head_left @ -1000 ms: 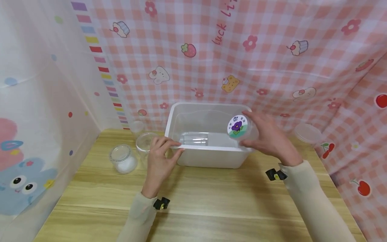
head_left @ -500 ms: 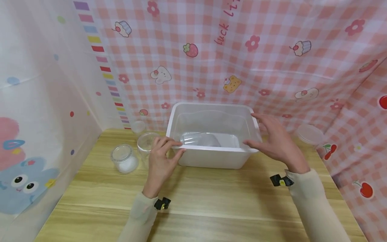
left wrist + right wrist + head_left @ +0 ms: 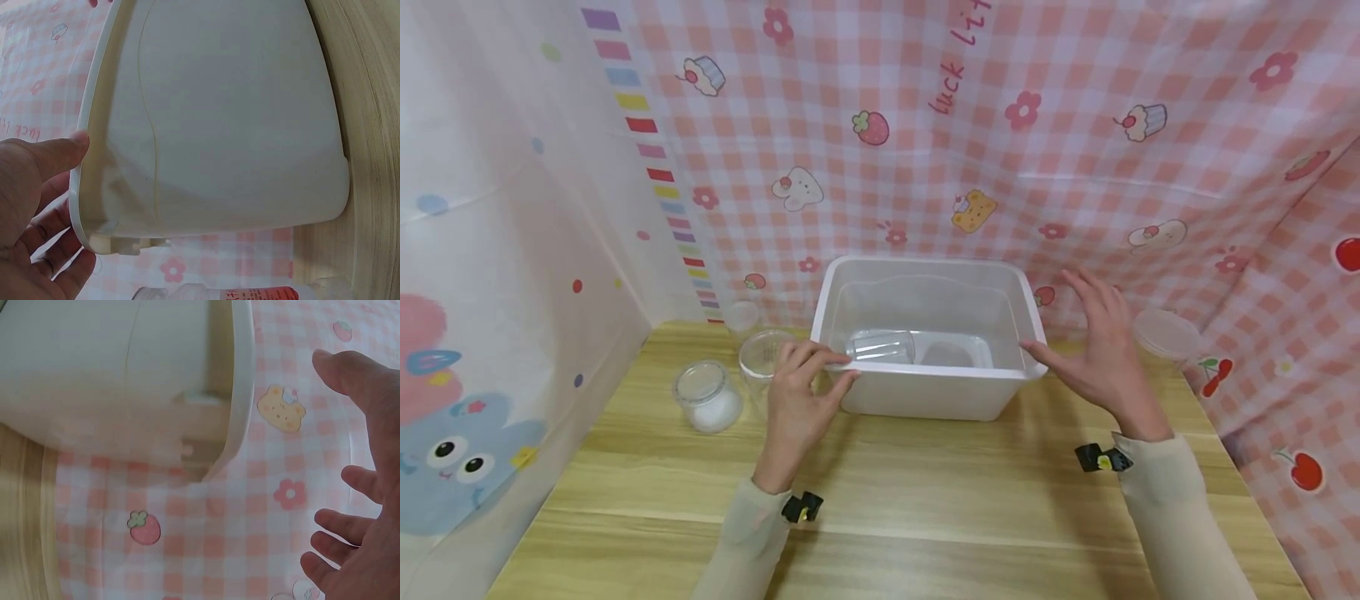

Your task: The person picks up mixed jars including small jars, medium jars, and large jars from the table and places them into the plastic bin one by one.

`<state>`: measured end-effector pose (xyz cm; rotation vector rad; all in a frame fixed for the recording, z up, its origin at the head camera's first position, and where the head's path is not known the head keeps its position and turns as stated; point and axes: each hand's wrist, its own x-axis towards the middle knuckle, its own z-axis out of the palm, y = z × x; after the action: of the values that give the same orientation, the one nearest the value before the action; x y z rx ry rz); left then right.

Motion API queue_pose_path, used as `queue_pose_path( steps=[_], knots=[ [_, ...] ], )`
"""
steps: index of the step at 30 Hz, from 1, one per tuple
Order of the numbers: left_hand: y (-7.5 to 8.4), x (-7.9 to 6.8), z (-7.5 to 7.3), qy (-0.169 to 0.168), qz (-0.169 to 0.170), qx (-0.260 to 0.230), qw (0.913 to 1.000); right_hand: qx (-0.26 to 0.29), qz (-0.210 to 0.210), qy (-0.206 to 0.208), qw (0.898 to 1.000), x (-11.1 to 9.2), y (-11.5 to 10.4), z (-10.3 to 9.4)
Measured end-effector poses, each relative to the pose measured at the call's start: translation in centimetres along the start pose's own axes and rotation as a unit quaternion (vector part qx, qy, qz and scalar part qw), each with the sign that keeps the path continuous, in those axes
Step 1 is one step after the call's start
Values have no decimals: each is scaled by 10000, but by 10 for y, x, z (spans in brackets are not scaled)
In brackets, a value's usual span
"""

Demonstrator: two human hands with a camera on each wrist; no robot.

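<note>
A white plastic bin [image 3: 925,394] stands on the table in the head view. My left hand [image 3: 802,408] pinches its rim at the front left corner, thumb outside and fingers over the edge; the left wrist view shows this hand [image 3: 37,200] at the rim too. Inside lie a clear jar [image 3: 883,347] on its side and, beside it, a faint translucent jar [image 3: 947,355], mostly hidden by the front wall. My right hand [image 3: 1097,358] holds nothing, fingers spread, just past the bin's right end. In the right wrist view that hand [image 3: 362,487] is apart from the rim.
Left of the bin stand a small glass jar [image 3: 707,398] with white contents, a taller clear jar [image 3: 760,354] and another clear container [image 3: 743,315] behind. A clear round-topped container [image 3: 1167,333] stands far right. A checked cloth [image 3: 910,167] hangs behind the table [image 3: 910,517].
My right hand has let go of the jar with the purple-flower lid inside the bin, then drawn up and right past its end, fingers spreading. My left hand keeps its place at the rim.
</note>
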<state>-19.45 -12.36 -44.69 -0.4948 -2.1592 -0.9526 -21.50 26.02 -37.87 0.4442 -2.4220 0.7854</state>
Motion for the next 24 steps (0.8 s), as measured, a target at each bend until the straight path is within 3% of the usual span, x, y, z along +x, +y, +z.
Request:
queue_pose_path(
  steps=[14,24],
  knots=[
    [-1,-1,1,106,35,9,9999,-23,352,162,9992,-10,31,-17],
    [0,0,1,38,7,-133,9999,-80,915,-197,9956,-14,51,-30]
  ],
)
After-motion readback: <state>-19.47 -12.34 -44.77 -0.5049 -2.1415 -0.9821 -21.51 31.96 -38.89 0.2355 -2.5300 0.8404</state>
